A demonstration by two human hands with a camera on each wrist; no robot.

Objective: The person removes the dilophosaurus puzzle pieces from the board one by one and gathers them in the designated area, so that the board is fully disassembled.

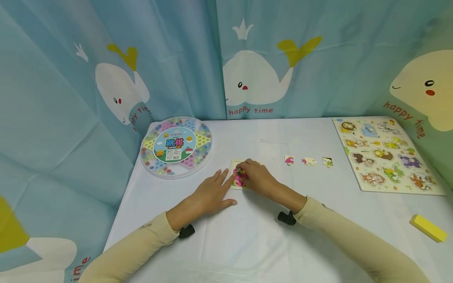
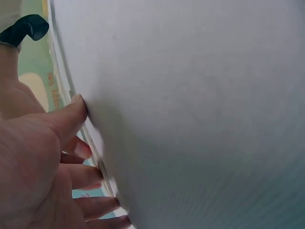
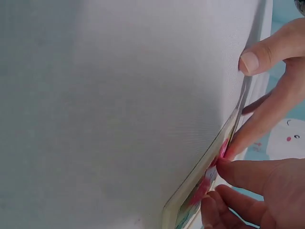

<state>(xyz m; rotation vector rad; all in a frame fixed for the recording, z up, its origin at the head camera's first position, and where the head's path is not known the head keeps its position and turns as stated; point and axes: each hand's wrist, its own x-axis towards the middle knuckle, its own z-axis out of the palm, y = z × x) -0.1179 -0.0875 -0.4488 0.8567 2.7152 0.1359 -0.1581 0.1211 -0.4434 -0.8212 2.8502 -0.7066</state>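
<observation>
A small jigsaw puzzle frame (image 1: pixel 232 166) with a cream rim lies flat on the white table, pink puzzle pieces (image 1: pixel 238 182) inside it. Over the frame, my right hand (image 1: pixel 260 179) pinches a puzzle piece (image 1: pixel 240 171) with greenish and pale print, partly hidden by the fingers. In the right wrist view, the thumb and fingertips are right at the printed surface. My left hand (image 1: pixel 210 193) lies palm down with spread fingers, its index fingertip on the pink part of the puzzle. The left wrist view shows that hand's fingertips (image 2: pixel 110 204) on the tabletop.
Three loose pieces lie in a row to the right: a pink one (image 1: pixel 289 160), a cream one (image 1: pixel 309 161) and a green one (image 1: pixel 327 162). A round Chinese checkers set (image 1: pixel 192 165) is back left. An animal peg board (image 1: pixel 382 157) and a yellow block (image 1: pixel 428 228) are right.
</observation>
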